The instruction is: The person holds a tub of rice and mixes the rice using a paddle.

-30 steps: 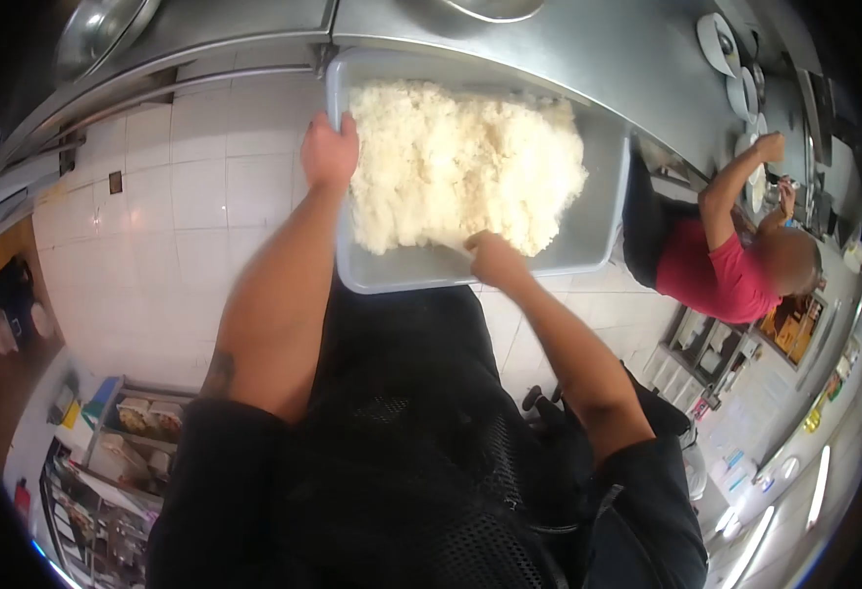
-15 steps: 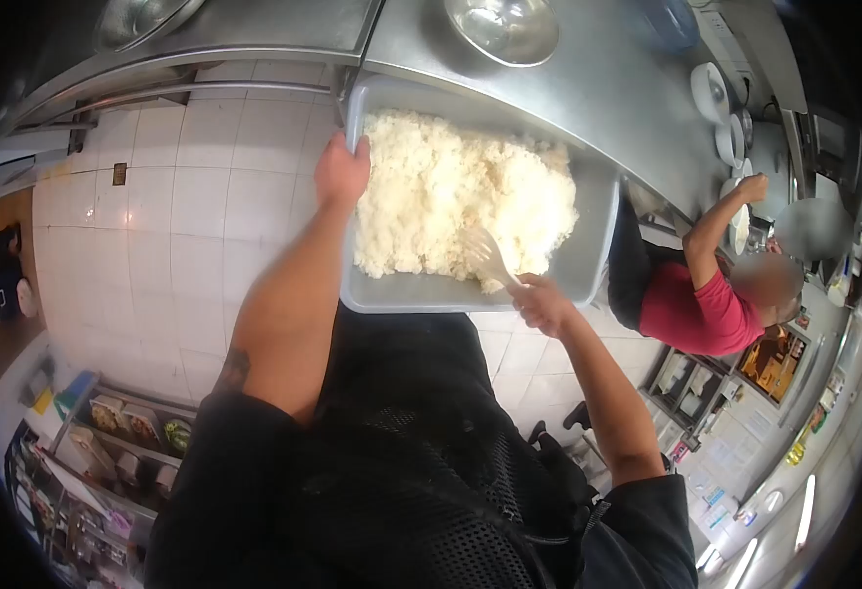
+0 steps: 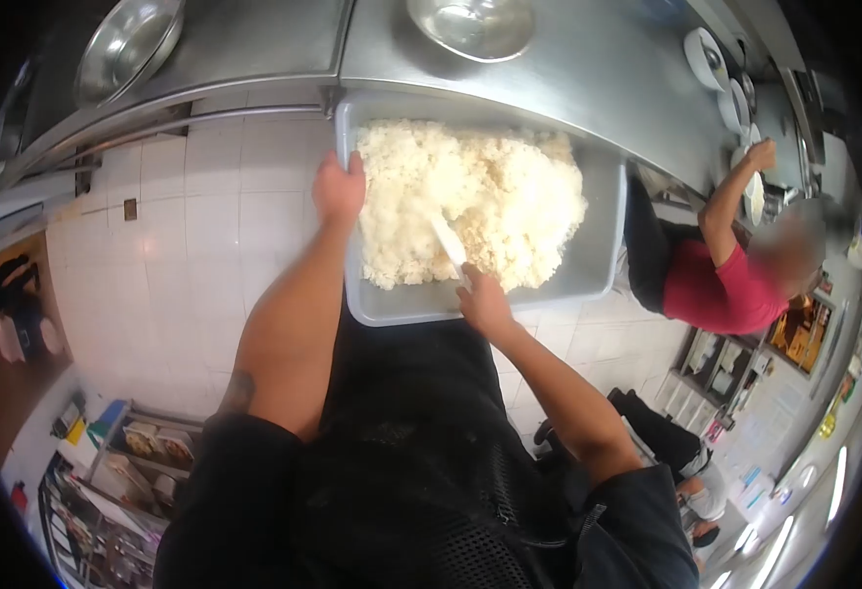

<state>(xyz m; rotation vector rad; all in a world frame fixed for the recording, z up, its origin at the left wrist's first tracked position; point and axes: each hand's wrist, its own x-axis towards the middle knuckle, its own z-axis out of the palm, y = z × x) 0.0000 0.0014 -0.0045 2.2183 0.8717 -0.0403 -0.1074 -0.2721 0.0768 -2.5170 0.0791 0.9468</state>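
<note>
The head view has the steel worktop [image 3: 598, 93] stretching across the top, in front of you. Off to your right a co-worker in a red shirt [image 3: 711, 280] stands at the far part of it, near some white bowls [image 3: 706, 59]. Between your body and the worktop's front edge is the large grey tub [image 3: 603, 231]; you can't tell from here what bears its weight. Inside it lies the heap of cooked-looking white rice [image 3: 529, 196], covering most of the base, with bare floor of the tub showing mainly along your right side and the near edge. A metal bowl [image 3: 475, 27] sits on the worktop beyond the tub.

Your left hand [image 3: 339, 191] grips the tub's left wall, as it did half a second ago. Your right hand [image 3: 488, 304] is closed around the handle of a pale utensil [image 3: 449, 240], the smallest thing in play. That is where the change is: the hand has moved to your left, and the utensil, whose prongs faced the camera half a second ago, now shows narrow, its tip in the middle-left of the heap. Judging by this, the working has shifted to another patch of rice, with the left hand steadying the tub.
</note>
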